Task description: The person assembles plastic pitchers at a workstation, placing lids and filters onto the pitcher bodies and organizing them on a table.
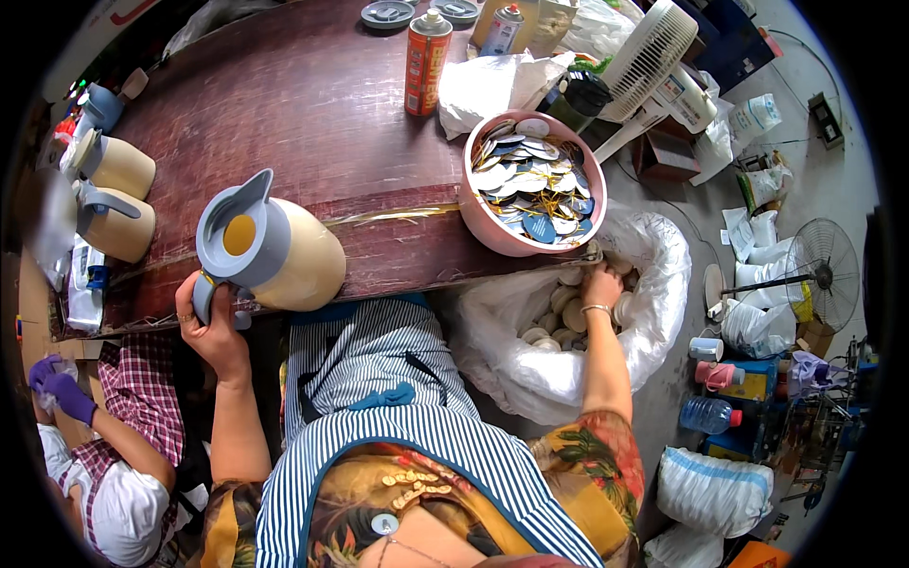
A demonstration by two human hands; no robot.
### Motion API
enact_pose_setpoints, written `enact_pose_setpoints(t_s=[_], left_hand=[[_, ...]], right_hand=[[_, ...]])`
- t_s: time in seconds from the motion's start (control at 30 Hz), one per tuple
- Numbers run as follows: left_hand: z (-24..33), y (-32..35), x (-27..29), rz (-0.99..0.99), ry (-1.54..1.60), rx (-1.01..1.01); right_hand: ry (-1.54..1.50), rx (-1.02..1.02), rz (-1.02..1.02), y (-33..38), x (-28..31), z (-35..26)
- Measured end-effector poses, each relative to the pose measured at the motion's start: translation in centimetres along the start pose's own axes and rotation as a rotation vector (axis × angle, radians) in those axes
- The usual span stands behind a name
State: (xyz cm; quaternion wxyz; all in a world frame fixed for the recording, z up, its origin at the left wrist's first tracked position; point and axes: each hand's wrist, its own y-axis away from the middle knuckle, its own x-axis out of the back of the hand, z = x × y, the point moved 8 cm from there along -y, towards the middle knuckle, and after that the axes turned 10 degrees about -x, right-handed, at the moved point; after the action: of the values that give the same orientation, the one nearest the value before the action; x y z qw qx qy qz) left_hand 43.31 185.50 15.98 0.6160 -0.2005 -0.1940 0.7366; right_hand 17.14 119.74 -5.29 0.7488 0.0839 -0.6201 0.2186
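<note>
Gripping one jug, three aside

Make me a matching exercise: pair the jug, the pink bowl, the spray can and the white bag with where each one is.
1 cream jug
2 pink bowl
3 orange spray can
4 white bag

a upright at the table's far side
b held by the left hand
c right hand reaching inside
d on the table edge, full of discs

1-b, 2-d, 3-a, 4-c

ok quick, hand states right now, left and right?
Left hand: closed on the grey handle of the cream jug.
Right hand: reaching into the white bag of round discs; grip cannot be told.
</note>
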Motion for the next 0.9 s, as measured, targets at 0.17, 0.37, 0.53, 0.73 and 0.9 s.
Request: enact_pose_setpoints(t_s=[0.17, 0.37, 0.53, 0.73, 0.9], left_hand=[[0.7, 0.3, -1.2, -0.01, -0.023, -0.031], [8.4, 0.9, -6.3, -0.363, -0.117, -0.521], [12.8, 2.1, -8.8, -0.637, -0.144, -0.678], [13.0, 0.2, -5.3, -0.551, -0.127, -0.533], [11.0, -2.2, -2.7, -0.584, 0.082, -0.311]], right_hand=[[-1.492, -0.232, -0.658, 9.6, 8.5, 3.4], [-2.063, 0.211, -0.755, 17.6, 26.3, -4.4], [-1.763, 0.749, -0.427, 19.7, 38.9, -15.7], [-1.34, 1.568, 0.104, 25.1, 47.8, -23.9], [-1.207, 1.861, 0.076, 26.8, 48.3, -26.6]])
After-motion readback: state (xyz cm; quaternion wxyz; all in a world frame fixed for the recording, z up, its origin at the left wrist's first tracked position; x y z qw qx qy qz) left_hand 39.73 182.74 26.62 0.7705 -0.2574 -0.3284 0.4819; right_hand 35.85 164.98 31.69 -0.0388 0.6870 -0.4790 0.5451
